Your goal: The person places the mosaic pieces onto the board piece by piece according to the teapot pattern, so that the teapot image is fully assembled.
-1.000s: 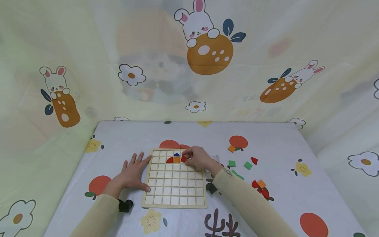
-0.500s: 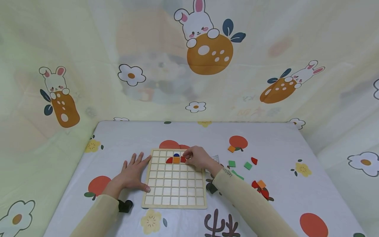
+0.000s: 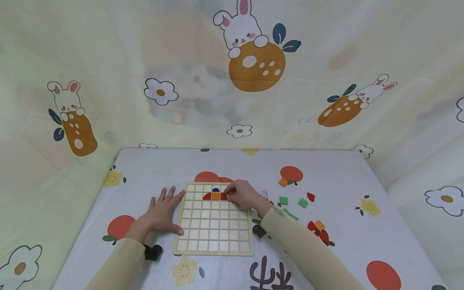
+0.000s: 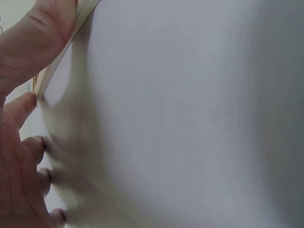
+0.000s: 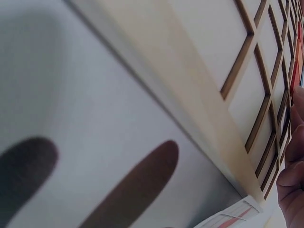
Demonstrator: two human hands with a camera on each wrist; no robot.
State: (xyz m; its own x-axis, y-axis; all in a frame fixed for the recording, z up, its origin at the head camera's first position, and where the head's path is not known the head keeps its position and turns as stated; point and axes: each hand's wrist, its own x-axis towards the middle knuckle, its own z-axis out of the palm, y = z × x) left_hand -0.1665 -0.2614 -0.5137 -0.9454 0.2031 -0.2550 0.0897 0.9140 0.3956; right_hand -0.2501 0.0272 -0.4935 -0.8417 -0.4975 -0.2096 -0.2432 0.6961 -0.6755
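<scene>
A wooden grid board [image 3: 214,254] lies on the table. My left hand [image 3: 161,215] rests at its left side with fingers spread, and in the left wrist view the thumb and index finger touch the board's edge. Near the top of the grid, an orange square [image 3: 215,196] has a red quarter-round tile [image 3: 207,196] on its left and a blue rounded tile [image 3: 216,189] above. My right hand [image 3: 242,194] pinches another red quarter-round tile [image 3: 224,197] in the cell right of the orange square. Its fingertips hide part of that tile.
Green tiles [image 3: 303,203], red tiles [image 3: 311,197] and orange tiles [image 3: 320,225] lie scattered to the right of the board. A printed sheet [image 3: 264,195] sits partly beneath my right wrist. Patterned cloth hangs behind the table.
The red tile under my right fingers has turned from tilted to level and now sits in line beside the orange square. My left hand stays in place.
</scene>
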